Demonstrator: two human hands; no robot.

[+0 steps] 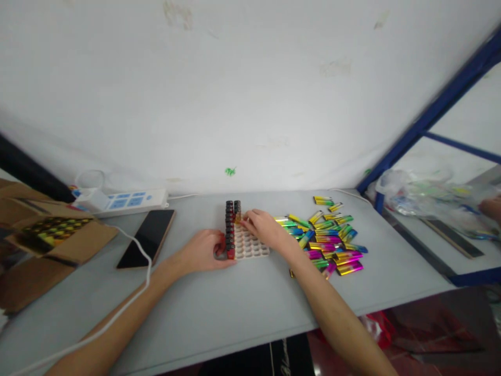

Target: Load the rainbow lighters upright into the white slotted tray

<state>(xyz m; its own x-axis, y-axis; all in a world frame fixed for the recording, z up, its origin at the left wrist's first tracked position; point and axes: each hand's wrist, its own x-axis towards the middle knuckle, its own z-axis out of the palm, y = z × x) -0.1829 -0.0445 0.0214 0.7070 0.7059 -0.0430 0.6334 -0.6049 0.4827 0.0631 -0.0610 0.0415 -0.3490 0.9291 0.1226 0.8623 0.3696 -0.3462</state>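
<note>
A white slotted tray [252,246] lies on the grey table [219,303]. Its left column holds a row of upright lighters with black tops [229,225], and a second short row begins beside it. My left hand [205,250] rests against the tray's left near corner, fingers curled on the tray's edge. My right hand [263,228] reaches over the tray's far part, fingertips pinched on a lighter at the top of the second row. To the right lies a loose pile of iridescent lighters [329,237].
A black phone [147,237] lies left of the tray, crossed by a white cable [136,292]. Behind it sit a white power strip [125,201] and a cardboard box of lighters [58,232]. At the far right are plastic bags [426,201] and another person's hand [491,208].
</note>
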